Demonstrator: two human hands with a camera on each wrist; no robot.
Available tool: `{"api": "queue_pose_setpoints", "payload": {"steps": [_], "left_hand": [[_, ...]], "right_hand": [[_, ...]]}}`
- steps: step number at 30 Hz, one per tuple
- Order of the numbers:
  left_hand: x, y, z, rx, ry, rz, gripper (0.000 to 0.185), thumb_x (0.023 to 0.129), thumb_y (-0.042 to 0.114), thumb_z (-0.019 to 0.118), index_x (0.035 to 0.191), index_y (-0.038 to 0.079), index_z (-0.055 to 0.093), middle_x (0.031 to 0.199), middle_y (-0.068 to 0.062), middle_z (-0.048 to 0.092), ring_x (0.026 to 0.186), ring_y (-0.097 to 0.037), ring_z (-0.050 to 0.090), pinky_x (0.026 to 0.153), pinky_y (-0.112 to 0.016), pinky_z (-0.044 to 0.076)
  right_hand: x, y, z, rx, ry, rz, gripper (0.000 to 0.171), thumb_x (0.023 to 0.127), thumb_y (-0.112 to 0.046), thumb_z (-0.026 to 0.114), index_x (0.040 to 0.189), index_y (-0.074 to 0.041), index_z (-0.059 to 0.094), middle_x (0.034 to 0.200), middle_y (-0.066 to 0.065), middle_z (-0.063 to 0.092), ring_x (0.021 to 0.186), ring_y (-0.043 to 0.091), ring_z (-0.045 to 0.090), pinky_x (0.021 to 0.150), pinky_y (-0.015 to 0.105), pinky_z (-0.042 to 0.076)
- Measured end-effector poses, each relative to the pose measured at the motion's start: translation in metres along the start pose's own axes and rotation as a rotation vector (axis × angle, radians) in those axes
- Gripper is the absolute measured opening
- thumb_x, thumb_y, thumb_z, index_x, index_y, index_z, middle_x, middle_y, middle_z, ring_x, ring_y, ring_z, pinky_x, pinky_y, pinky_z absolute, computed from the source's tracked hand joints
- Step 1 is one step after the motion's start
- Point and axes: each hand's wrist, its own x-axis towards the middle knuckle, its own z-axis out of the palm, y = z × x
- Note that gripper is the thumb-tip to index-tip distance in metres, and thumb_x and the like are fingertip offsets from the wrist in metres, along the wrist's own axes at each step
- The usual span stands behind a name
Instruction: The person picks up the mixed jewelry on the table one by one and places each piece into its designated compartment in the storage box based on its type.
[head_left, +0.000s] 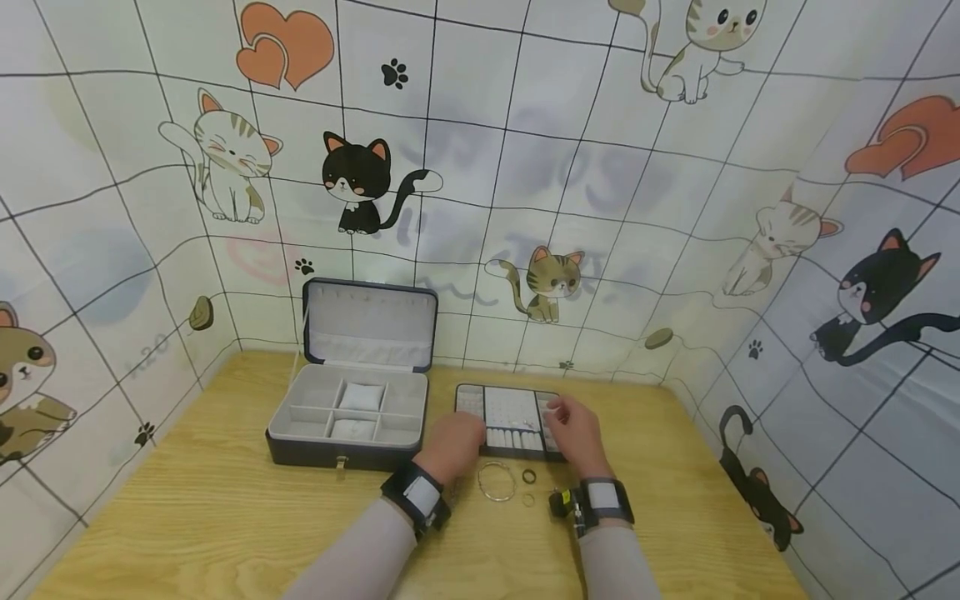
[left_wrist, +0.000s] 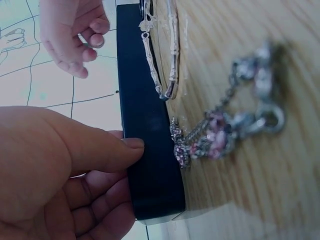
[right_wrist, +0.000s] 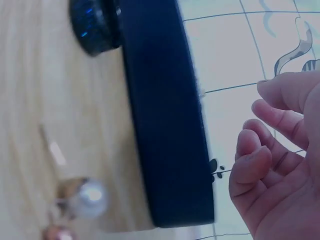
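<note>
wooden table (head_left: 225, 517), both hands at jewellery tray (head_left: 510, 408)

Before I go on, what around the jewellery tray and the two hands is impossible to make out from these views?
- Head view: the left hand covers the tray front-left corner.
- Head view: the small item in the right hand is too small; the left wrist view suggests a ring.
- Left wrist view: the beaded chain is blurred.
- Right wrist view: the round metal piece is blurred, and the image edge cuts its hand off.
</note>
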Motion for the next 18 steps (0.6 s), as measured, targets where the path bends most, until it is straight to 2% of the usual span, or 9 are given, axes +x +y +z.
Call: {"api": "queue_pose_setpoints", "payload": {"steps": [5, 10, 18], "left_hand": [[-0.001, 0.002, -0.002, -0.005, -0.001, -0.002, 0.025, 0.081, 0.004, 0.078, 0.063, 0.018, 0.068, 0.062, 0.006, 0.060, 0.058, -0.011, 0.047, 0.051, -0.029, 0.039], [0.001, 0.003, 0.004, 0.002, -0.005, -0.013, 0.022, 0.083, 0.006, 0.077, 0.066, 0.019, 0.072, 0.065, 0.005, 0.063, 0.059, -0.012, 0.049, 0.053, -0.030, 0.041], [0.001, 0.000, 0.001, 0.013, -0.018, -0.010, 0.020, 0.083, 0.008, 0.078, 0.067, 0.019, 0.072, 0.065, 0.005, 0.063, 0.060, -0.012, 0.050, 0.053, -0.030, 0.041]], "right_hand": [[-0.001, -0.008, -0.005, 0.014, -0.011, -0.006, 0.018, 0.101, -0.023, 0.070, 0.112, -0.010, 0.073, 0.094, 0.008, 0.066, 0.079, 0.022, 0.058, 0.067, 0.034, 0.049], [-0.003, -0.009, -0.013, 0.035, -0.039, 0.007, 0.021, 0.102, -0.026, 0.069, 0.117, -0.011, 0.073, 0.096, 0.009, 0.065, 0.082, 0.023, 0.057, 0.068, 0.034, 0.048], [-0.006, -0.002, -0.032, -0.032, -0.044, -0.035, 0.020, 0.101, -0.025, 0.070, 0.115, -0.011, 0.073, 0.098, 0.008, 0.069, 0.088, 0.022, 0.060, 0.071, 0.032, 0.048]]}}
